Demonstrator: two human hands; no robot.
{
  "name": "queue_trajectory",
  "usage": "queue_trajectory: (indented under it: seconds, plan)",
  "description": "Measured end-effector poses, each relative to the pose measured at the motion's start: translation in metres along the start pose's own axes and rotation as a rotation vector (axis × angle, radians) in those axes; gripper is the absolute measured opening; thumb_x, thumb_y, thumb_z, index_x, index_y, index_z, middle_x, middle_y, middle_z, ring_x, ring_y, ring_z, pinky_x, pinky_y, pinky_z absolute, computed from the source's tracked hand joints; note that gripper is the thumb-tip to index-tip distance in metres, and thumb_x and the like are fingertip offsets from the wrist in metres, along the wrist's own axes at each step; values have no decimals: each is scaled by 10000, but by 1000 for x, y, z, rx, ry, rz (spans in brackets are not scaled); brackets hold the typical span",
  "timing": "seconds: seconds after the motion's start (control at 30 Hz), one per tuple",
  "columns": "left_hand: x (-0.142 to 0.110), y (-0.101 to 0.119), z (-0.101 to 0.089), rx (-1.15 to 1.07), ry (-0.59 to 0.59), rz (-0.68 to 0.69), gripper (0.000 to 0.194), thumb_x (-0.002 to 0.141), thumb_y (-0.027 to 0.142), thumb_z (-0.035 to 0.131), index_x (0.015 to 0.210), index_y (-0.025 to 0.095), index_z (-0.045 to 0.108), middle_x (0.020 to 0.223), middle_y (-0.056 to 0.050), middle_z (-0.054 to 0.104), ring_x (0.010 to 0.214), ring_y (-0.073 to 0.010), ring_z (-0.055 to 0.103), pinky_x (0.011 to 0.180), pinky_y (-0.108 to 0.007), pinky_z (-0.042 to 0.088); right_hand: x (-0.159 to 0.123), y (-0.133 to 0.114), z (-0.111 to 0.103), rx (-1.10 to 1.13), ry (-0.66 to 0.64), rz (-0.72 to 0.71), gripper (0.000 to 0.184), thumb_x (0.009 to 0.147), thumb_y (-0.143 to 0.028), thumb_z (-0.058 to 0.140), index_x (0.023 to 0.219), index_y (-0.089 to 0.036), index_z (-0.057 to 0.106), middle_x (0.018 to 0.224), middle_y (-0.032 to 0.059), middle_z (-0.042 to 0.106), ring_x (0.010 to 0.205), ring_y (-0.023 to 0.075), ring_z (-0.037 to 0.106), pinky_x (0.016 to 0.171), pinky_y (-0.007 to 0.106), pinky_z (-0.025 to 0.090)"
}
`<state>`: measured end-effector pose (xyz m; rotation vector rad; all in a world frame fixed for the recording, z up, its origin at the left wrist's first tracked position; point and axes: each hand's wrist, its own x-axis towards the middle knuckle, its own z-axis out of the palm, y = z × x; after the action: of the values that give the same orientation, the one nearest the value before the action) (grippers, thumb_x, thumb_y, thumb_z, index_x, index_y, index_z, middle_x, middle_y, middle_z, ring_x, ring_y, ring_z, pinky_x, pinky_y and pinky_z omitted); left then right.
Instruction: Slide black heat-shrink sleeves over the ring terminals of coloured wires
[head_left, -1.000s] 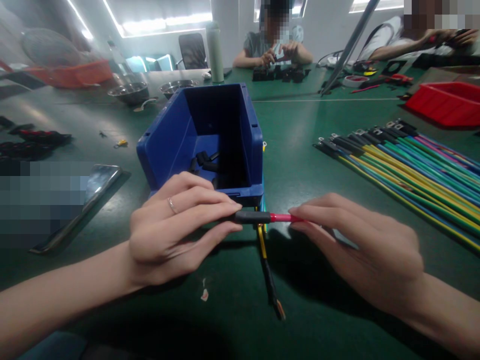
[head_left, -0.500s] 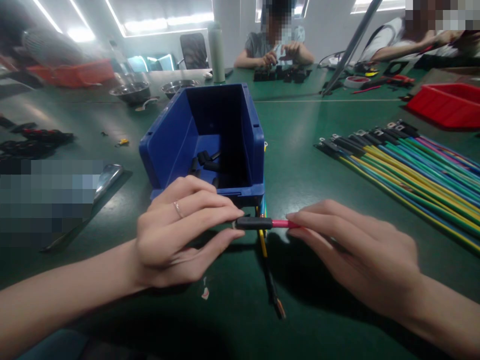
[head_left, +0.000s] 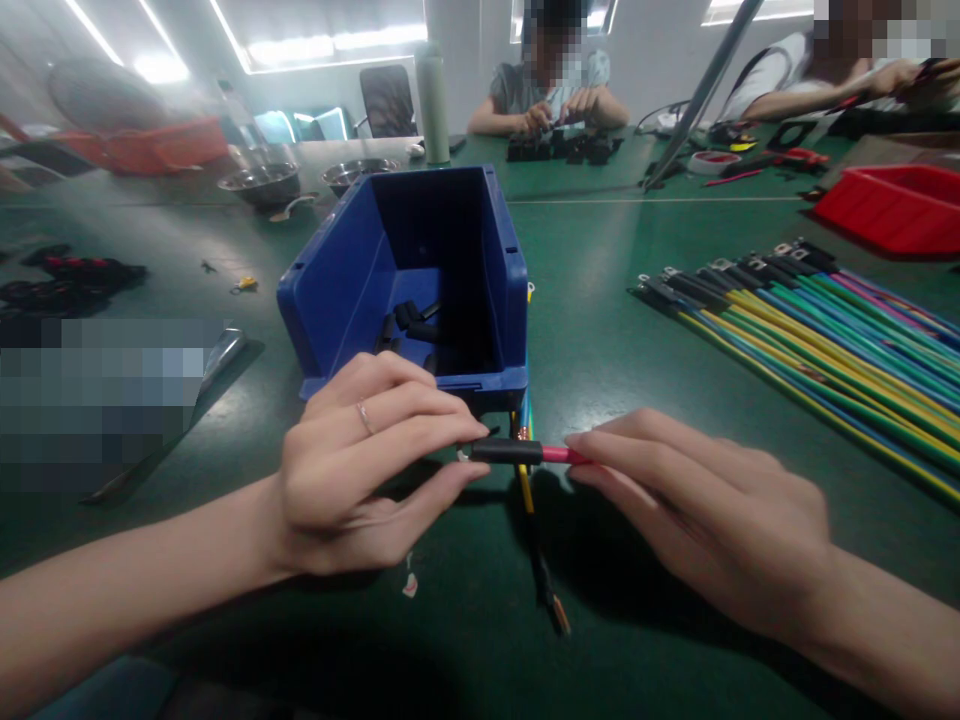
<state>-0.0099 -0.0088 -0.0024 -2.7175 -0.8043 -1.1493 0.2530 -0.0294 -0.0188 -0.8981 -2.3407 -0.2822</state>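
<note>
Between my two hands a red cable [head_left: 556,455] runs level into a black sleeve [head_left: 510,452]. My left hand [head_left: 367,470], with a ring on one finger, pinches the sleeve's left end, where a bit of pale metal shows. On the other side, my right hand [head_left: 705,510] grips the red cable just past the sleeve, its thumb and fingers closed. Directly behind stands a blue bin [head_left: 330,290] with several short black sleeves [head_left: 420,322] in its bottom. Below the held piece, a cable with a black section and bare copper end [head_left: 560,612] lies on the green table.
Many coloured cables with black-sleeved lugs [head_left: 817,340] lie in a row at right, near a red tray [head_left: 892,212]. Metal bowls [head_left: 262,185] and a pale green bottle [head_left: 433,105] stand behind the bin. Two people sit across the table.
My right hand has shifted slightly left along with the red cable, and a little more pale metal shows at my left fingertips. Both hands keep their pinch.
</note>
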Motion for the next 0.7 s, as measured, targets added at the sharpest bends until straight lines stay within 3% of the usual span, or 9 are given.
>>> queue_trajectory:
  seconds: [0.7]
  plan:
    - [-2, 0, 2, 4, -61, 37, 89, 928, 235, 731, 962, 153, 720, 903, -9, 771, 854, -154, 626, 767, -311, 494, -2, 0, -1, -16, -43, -68, 131, 1041, -207, 448, 1111, -188, 557, 864, -36, 655, 600, 34, 482, 556, 198, 337]
